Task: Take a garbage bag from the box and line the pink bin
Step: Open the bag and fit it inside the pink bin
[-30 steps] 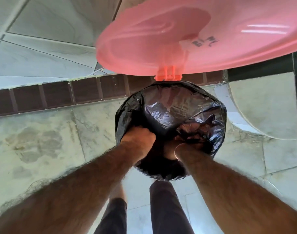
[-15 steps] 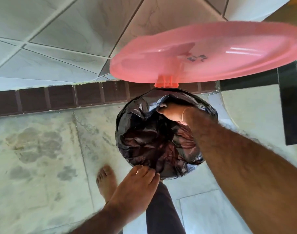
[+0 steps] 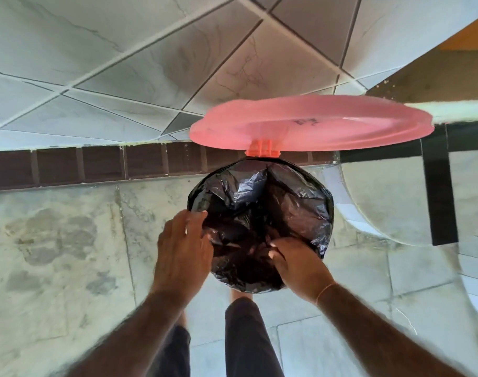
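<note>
The pink bin stands on the floor below me with its round pink lid (image 3: 311, 129) hinged up and open. A black garbage bag (image 3: 262, 202) covers the bin's mouth and is folded over the rim all around, so the bin's body is hidden. My left hand (image 3: 182, 251) lies flat on the bag at the near left rim, fingers spread. My right hand (image 3: 297, 263) pinches the bag's plastic at the near right rim. The box of bags is out of view.
The bin sits close to a tiled wall (image 3: 150, 63) with a dark brown skirting (image 3: 82, 167). A curved white fixture (image 3: 390, 197) with a black strap is to the right. My legs in dark trousers (image 3: 248, 341) stand just behind the bin.
My right hand has come back from the far rim to the near right rim. My left hand has moved up onto the near left rim. The view has tilted down, so the lid looks flatter.
</note>
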A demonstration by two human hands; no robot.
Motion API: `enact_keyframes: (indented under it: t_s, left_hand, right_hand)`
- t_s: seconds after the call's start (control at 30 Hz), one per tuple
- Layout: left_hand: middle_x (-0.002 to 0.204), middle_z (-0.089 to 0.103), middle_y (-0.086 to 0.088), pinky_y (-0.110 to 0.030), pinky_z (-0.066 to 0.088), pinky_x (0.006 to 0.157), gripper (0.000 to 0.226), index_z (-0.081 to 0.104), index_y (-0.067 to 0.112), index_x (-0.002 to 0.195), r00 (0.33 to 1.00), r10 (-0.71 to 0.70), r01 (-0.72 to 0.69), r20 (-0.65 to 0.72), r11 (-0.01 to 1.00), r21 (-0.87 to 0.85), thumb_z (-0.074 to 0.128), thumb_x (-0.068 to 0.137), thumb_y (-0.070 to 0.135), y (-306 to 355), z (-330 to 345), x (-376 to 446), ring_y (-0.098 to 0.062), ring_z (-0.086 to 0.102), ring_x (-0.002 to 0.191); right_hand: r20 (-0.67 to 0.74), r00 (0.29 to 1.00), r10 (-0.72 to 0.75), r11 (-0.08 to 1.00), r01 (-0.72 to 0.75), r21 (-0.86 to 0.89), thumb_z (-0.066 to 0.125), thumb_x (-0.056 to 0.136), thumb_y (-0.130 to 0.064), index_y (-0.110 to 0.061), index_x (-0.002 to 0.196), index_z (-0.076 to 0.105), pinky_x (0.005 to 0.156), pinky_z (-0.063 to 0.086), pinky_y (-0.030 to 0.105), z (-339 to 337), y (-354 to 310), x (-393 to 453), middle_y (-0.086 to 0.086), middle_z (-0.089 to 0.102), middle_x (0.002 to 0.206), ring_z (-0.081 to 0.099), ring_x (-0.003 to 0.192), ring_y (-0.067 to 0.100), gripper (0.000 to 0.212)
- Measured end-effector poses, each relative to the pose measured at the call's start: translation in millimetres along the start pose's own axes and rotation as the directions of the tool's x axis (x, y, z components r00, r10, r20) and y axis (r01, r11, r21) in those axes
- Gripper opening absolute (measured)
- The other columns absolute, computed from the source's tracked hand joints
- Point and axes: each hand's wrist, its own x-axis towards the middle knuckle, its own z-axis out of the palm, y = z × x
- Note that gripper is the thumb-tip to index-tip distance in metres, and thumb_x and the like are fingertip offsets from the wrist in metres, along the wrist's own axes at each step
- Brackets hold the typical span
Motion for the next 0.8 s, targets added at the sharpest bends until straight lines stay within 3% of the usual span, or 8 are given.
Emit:
enact_keyframes:
  t_s: [0.03, 0.1, 0.17, 0.23, 0.43, 0.53, 0.63, 0.8]
  left_hand:
    - [0.120, 0.053, -0.013, -0.044, 0.048, 0.093, 0.045, 0.051, 0.010, 0.126, 0.994, -0.102, 0.097, -0.038, 0.988, -0.124, 0.065, 0.084, 0.017, 1.9, -0.4, 0.4, -0.029, 0.051, 0.109]
    - [0.123, 0.049, -0.011, -0.044, 0.047, 0.097, 0.041, 0.048, 0.011, 0.127, 0.947, -0.320, 0.286, -0.038, 0.890, -0.355, 0.058, 0.089, 0.022, 6.3, -2.7, 5.5, -0.028, 0.051, 0.112]
    - [0.125, 0.049, -0.008, -0.043, 0.044, 0.100, 0.041, 0.048, 0.013, 0.129, 0.934, -0.357, 0.319, -0.026, 0.861, -0.397, 0.051, 0.092, 0.029, 9.6, -6.1, 16.0, -0.027, 0.049, 0.116]
    - [0.126, 0.053, -0.006, -0.042, 0.040, 0.102, 0.045, 0.049, 0.013, 0.130, 0.976, -0.216, 0.194, -0.038, 0.932, -0.306, 0.043, 0.092, 0.036, 14.0, -10.3, 31.4, -0.025, 0.048, 0.117]
    - [0.134, 0.054, -0.010, -0.043, 0.040, 0.104, 0.048, 0.050, 0.008, 0.133, 0.992, 0.125, -0.120, 0.024, 0.980, -0.159, 0.041, 0.095, 0.036, 36.8, -14.9, 90.9, -0.029, 0.050, 0.122]
    - [0.143, 0.045, -0.011, -0.040, 0.037, 0.106, 0.050, 0.041, 0.009, 0.140, 0.979, 0.109, -0.071, 0.169, 0.973, -0.220, 0.043, 0.098, 0.035, 49.3, -11.0, 104.2, -0.028, 0.043, 0.130]
    - [0.146, 0.044, -0.009, -0.032, 0.033, 0.105, 0.052, 0.038, 0.013, 0.144, 0.958, 0.021, 0.065, 0.286, 0.955, -0.289, 0.039, 0.099, 0.039, 51.3, -6.0, 111.6, -0.025, 0.042, 0.133]
    - [0.082, 0.059, -0.001, -0.032, 0.040, 0.069, 0.034, 0.057, 0.015, 0.096, 0.953, -0.010, 0.142, 0.301, 0.898, -0.417, 0.035, 0.098, 0.042, 41.8, 2.8, 120.8, -0.027, 0.058, 0.084]
  right_hand:
    - [-0.202, 0.977, 0.072, 0.990, -0.047, 0.130, 0.045, 0.090, -0.026, -0.014, 0.112, 0.062, 0.090, 0.048, 0.036, -3.1, -4.2, -3.2, 0.008, 0.066, 0.107, 0.059, 0.101, 0.026, 0.030]
    - [-0.509, 0.794, 0.332, 0.924, -0.165, 0.346, 0.051, 0.086, -0.015, -0.010, 0.106, 0.062, 0.088, 0.044, 0.035, -9.0, -12.5, -7.8, 0.010, 0.062, 0.104, 0.054, 0.099, 0.027, 0.023]
    - [-0.563, 0.585, 0.584, 0.795, -0.270, 0.543, 0.053, 0.083, -0.019, -0.008, 0.107, 0.059, 0.091, 0.039, 0.036, -14.8, -16.3, -8.4, 0.014, 0.060, 0.108, 0.050, 0.105, 0.032, 0.027]
    - [-0.519, 0.513, 0.684, 0.708, -0.295, 0.642, 0.052, 0.084, -0.026, -0.007, 0.118, 0.054, 0.098, 0.038, 0.040, -23.8, -15.9, -1.5, 0.018, 0.057, 0.119, 0.047, 0.114, 0.035, 0.038]
    - [-0.574, 0.726, 0.379, 0.922, -0.242, 0.303, 0.047, 0.094, -0.018, -0.011, 0.128, 0.050, 0.100, 0.041, 0.047, -54.0, -4.9, 43.8, 0.014, 0.056, 0.126, 0.051, 0.117, 0.032, 0.035]
    - [-0.404, 0.788, 0.464, 0.843, -0.254, 0.473, 0.041, 0.097, -0.023, -0.013, 0.130, 0.051, 0.097, 0.043, 0.038, -62.0, 3.7, 59.6, 0.015, 0.059, 0.124, 0.054, 0.114, 0.032, 0.035]
    - [-0.306, 0.838, 0.451, 0.807, -0.237, 0.541, 0.037, 0.100, -0.025, -0.010, 0.112, 0.057, 0.079, 0.037, 0.028, -67.4, 8.7, 66.3, 0.010, 0.061, 0.100, 0.058, 0.100, 0.032, 0.028]
    - [-0.086, 0.847, 0.524, 0.667, -0.346, 0.659, 0.023, 0.101, -0.047, -0.011, 0.111, 0.061, 0.093, 0.042, 0.035, -70.6, 24.4, 77.5, 0.015, 0.062, 0.111, 0.057, 0.099, 0.029, 0.053]
